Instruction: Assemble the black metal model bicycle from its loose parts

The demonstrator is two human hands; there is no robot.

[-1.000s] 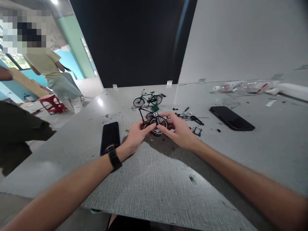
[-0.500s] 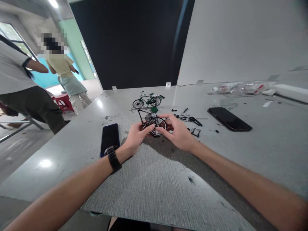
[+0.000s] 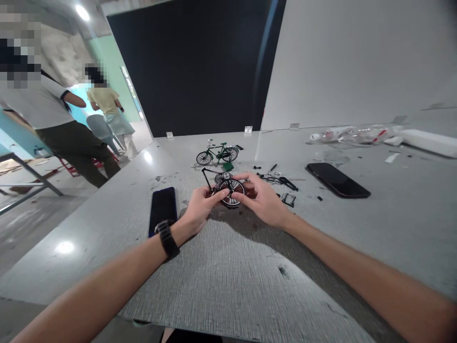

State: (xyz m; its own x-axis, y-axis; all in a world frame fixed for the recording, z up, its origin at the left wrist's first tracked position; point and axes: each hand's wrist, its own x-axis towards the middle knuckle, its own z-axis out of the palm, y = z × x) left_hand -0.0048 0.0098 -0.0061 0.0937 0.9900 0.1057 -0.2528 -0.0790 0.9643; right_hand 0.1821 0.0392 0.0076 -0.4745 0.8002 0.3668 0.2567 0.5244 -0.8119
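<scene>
Between both hands is a black model bicycle part (image 3: 233,186) with a spoked wheel facing me and a thin frame rising to the left. My left hand (image 3: 200,206) is closed on its left side, the thumb near the wheel's hub. My right hand (image 3: 264,197) grips the wheel from the right, thumb at the hub and forefinger along the top. A green model bicycle (image 3: 218,153) stands upright behind, with a small green piece (image 3: 227,166) in front of it. Loose black parts (image 3: 282,181) lie just right of my right hand.
A phone (image 3: 163,207) lies beside my left wrist, another phone (image 3: 338,180) at the right. Clear plastic packaging (image 3: 357,134) and a white foam piece (image 3: 432,142) lie at the back right. A black panel (image 3: 200,66) stands behind the table. Two people are at the left.
The view has shifted slightly. Both hands keep their hold on the model part, with little visible movement. The people at the left appear further right in the picture.
</scene>
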